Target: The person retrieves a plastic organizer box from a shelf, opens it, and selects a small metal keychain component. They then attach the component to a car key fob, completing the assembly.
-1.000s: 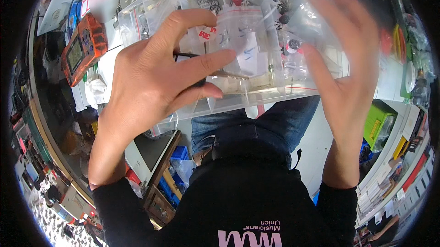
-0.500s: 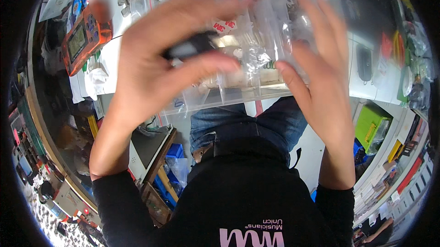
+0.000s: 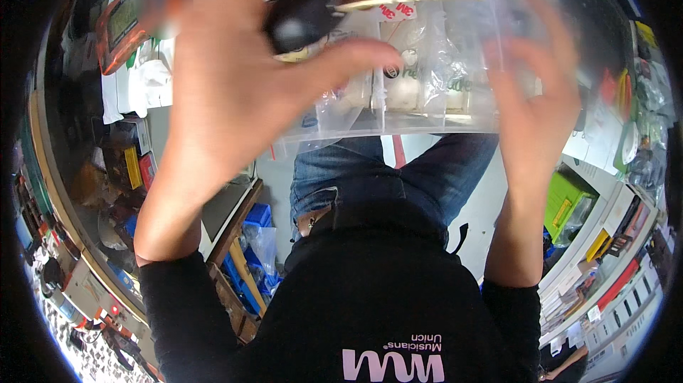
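Observation:
In my left hand (image 3: 220,77) is a key (image 3: 306,19) with a black head, its gold-coloured blade pointing right. The fingers curl around the head, and the thumb stretches along below it. Under the key is a clear compartment box (image 3: 434,128) holding rings, small clear bags and other small parts. My right hand (image 3: 537,98) is by the box's right edge with bent fingers. Motion and the cloudy plastic blur its fingertips, so I cannot tell whether they grip the edge.
An orange handheld meter (image 3: 124,24) lies at the upper left, beside crumpled white tissue (image 3: 149,81). A bright green box (image 3: 569,201) stands at the lower right. Shelves crowded with goods run along both sides. My lap is beneath the box's near edge.
My left hand has moved up, and the key's blade now shows plainly. The compartment box sits farther up and to the right. My right hand has shifted right, its fingers more bent.

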A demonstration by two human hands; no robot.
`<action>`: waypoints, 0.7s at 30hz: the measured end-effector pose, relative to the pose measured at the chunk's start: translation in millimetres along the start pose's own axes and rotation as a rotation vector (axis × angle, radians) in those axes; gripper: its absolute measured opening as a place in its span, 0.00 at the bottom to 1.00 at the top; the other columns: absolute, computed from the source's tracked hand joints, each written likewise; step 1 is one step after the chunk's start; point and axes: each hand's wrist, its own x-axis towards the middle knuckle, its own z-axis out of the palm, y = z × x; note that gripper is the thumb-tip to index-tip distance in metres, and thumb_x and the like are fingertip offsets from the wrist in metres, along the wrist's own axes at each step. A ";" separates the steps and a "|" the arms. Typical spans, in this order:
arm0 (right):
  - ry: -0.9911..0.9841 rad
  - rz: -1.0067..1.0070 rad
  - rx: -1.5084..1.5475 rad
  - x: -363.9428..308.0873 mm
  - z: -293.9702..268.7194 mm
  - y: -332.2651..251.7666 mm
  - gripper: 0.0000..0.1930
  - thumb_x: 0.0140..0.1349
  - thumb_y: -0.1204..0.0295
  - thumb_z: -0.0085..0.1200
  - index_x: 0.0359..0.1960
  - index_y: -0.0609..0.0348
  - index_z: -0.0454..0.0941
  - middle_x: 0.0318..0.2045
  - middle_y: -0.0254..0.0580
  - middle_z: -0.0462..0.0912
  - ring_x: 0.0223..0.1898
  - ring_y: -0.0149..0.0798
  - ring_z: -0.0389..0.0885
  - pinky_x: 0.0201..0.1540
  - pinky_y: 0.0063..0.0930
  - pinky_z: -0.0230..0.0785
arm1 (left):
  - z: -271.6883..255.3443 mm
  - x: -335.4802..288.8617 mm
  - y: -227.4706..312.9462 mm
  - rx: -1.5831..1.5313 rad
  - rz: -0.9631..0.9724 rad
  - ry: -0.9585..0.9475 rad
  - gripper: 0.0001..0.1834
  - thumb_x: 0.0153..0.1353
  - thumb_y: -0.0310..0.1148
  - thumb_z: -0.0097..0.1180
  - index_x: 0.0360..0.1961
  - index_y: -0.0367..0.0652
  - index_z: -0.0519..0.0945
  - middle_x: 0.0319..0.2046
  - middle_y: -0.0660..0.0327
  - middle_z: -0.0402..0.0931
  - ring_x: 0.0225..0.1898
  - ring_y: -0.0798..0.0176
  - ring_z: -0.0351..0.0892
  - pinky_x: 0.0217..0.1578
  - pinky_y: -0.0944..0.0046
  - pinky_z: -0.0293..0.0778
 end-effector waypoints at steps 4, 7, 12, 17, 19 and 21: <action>-0.084 0.067 0.282 -4.2 5.7 16.0 0.05 0.47 0.73 0.58 0.28 0.55 0.80 0.52 0.41 0.71 0.57 0.41 0.64 0.59 0.34 0.51 | 26.0 6.7 14.1 0.457 0.082 -0.127 0.14 0.42 0.25 0.64 0.33 0.38 0.77 0.30 0.61 0.77 0.36 0.66 0.77 0.36 0.72 0.72; 0.029 0.022 0.265 -2.9 6.8 16.6 0.06 0.49 0.70 0.57 0.28 0.55 0.81 0.52 0.41 0.72 0.58 0.40 0.63 0.60 0.35 0.49 | 35.0 20.0 13.7 0.577 -0.076 -0.221 0.13 0.43 0.24 0.62 0.31 0.38 0.73 0.26 0.61 0.74 0.29 0.71 0.73 0.32 0.73 0.70; -0.003 0.375 0.306 0.6 -11.7 4.4 0.11 0.52 0.63 0.54 0.27 0.58 0.81 0.52 0.41 0.72 0.59 0.40 0.61 0.63 0.38 0.42 | 12.0 12.9 -9.9 0.101 -0.219 0.002 0.13 0.48 0.21 0.58 0.36 0.38 0.71 0.28 0.64 0.74 0.32 0.75 0.72 0.36 0.76 0.68; -0.006 0.397 0.385 -3.3 -12.3 12.7 0.10 0.52 0.64 0.55 0.28 0.57 0.81 0.52 0.42 0.72 0.60 0.41 0.61 0.64 0.39 0.41 | 7.3 19.3 2.4 -0.052 -0.422 0.060 0.11 0.46 0.19 0.57 0.32 0.37 0.71 0.26 0.63 0.74 0.29 0.74 0.73 0.31 0.75 0.68; -0.002 0.365 0.370 -6.0 -10.4 15.5 0.10 0.52 0.64 0.55 0.28 0.56 0.81 0.52 0.43 0.71 0.60 0.40 0.61 0.64 0.38 0.41 | 6.0 25.4 14.1 -0.098 -0.540 0.078 0.10 0.47 0.20 0.57 0.30 0.37 0.69 0.24 0.64 0.73 0.26 0.77 0.71 0.27 0.76 0.66; 0.006 0.338 0.391 -7.8 -9.0 18.8 0.09 0.52 0.64 0.55 0.28 0.56 0.81 0.52 0.43 0.71 0.60 0.40 0.61 0.64 0.39 0.41 | 5.5 26.5 15.3 -0.094 -0.563 0.055 0.10 0.47 0.19 0.57 0.30 0.37 0.69 0.23 0.64 0.72 0.26 0.77 0.71 0.27 0.77 0.65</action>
